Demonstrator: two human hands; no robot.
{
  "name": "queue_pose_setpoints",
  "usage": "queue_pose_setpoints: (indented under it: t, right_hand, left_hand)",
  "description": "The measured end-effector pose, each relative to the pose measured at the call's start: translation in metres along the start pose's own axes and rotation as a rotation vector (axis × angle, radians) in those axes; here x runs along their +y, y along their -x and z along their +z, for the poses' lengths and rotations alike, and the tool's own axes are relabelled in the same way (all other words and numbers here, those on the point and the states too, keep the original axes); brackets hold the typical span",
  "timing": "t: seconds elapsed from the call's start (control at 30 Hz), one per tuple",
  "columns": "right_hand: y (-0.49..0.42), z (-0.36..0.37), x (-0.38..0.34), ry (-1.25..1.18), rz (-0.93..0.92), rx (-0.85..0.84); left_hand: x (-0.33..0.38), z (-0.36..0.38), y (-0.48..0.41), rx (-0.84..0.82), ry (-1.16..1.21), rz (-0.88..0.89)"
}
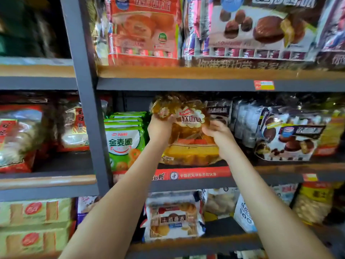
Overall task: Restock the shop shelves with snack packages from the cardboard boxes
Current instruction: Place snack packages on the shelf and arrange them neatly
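Golden bread bag (189, 121) stands upright, label outward, between green packs (124, 141) and chocolate packs (285, 139); left hand (159, 128) and right hand (223, 139) grip its sides, fingers (210, 128) curled.

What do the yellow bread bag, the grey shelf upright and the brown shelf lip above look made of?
The yellow bread bag, gripped by left hand and right hand: thin glossy plastic film; it crinkles, glares, and shows its contents. The grey shelf upright: likely painted metal, matte, even colour. The brown shelf lip: wood or wood-look trim, slight sheen; blur leaves it open.
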State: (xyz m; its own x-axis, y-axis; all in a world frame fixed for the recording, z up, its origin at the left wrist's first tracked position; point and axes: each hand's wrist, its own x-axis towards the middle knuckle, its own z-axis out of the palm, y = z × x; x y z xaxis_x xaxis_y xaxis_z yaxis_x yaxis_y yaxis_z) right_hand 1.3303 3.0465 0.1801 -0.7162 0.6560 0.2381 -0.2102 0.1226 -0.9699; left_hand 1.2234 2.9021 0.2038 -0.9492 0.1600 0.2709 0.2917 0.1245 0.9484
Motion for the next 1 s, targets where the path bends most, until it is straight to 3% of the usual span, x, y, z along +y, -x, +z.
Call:
queue_pose_setpoints:
  t: [0.17,0.33,0.4,0.5,0.6,0.67,0.77,1.0]
  right_hand:
    - [-0.059,-0.006,0.008,0.029,-0.018,-0.093]
    - [-0.082,-0.003,0.036,0.414,-0.07,-0.427]
    - [-0.088,0.004,0.05,0.612,-0.14,-0.489]
    - [-0.097,0.017,0.056,0.788,-0.24,-0.38]
    - [-0.101,0.027,0.057,0.83,-0.253,-0.211]
    - [-0.1,0.032,0.056,0.782,-0.211,-0.189]
    - [-0.097,0.041,0.052,0.687,-0.157,-0.212]
    - [-0.09,0.054,0.049,0.8,-0.141,-0.228]
  left_hand:
    - [0.01,0.023,-0.021,0.075,-0.031,0.018]
    - [-0.015,0.037,-0.03,0.139,-0.217,-0.008]
    - [-0.023,0.042,-0.031,0.124,-0.241,0.005]
    - [-0.03,0.049,-0.031,0.045,-0.32,0.226]
    - [-0.05,0.053,-0.033,-0.069,-0.84,0.433]
    - [-0.063,0.046,-0.036,0.011,-1.136,0.505]
    - [-0.068,0.039,-0.037,0.189,-1.299,0.655]
    - [-0.067,0.041,-0.042,0.007,-1.352,0.533]
